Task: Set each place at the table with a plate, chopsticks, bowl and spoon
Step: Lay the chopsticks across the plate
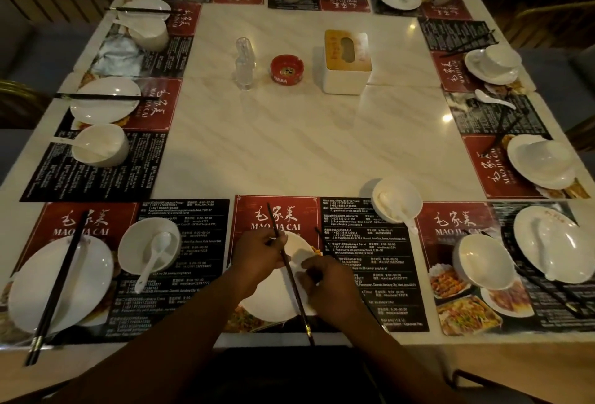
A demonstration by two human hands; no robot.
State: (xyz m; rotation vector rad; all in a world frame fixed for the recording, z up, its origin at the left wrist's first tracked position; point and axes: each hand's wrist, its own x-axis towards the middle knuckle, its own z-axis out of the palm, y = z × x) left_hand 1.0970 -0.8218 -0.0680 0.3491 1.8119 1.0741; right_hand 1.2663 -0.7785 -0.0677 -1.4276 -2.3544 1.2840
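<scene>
Mid-table, a tissue box [347,62], a red ashtray [286,69] and a clear bottle [244,64] are seen, well apart from the near centre placemat [370,242]. Its white plate [270,302] is partly covered by both hands. A dark chopstick [294,284], slanted across the plate, is pinched near its far end by the left hand [257,258]; the right hand [325,278] is curled at the plate's right rim, its hold not discernible. A bowl [409,191] containing a spoon [394,207] is set at the placemat's far right corner

The left hand [257,258] pinches a chopstick [293,284] slanting over the white plate [270,304]. The right hand [326,279] curls just beside it; a bowl [402,194] holding a spoon [391,205] stands beyond.
</scene>
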